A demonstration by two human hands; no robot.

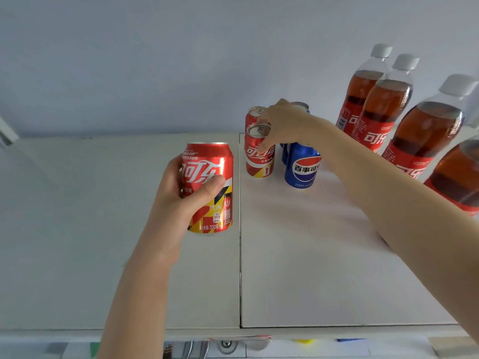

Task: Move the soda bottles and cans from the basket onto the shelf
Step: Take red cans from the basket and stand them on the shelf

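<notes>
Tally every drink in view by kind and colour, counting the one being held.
Red cans: 3 (one in the left hand, two on the shelf)
Blue cans: 2
Cola bottles: 4
Total: 9

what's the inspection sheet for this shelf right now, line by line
surface: white shelf, two panels meeting at a seam
job's things: held red can above the shelf; front red can and rear red can upright; front blue can upright beside them, more blue behind; four cola bottles at right; basket not in view
clutter: nothing seen
grippers: left hand grips held red can; right hand pinches front red can near its top
cables: nothing seen
surroundings: pale wall behind; blurred items below the shelf edge
</notes>
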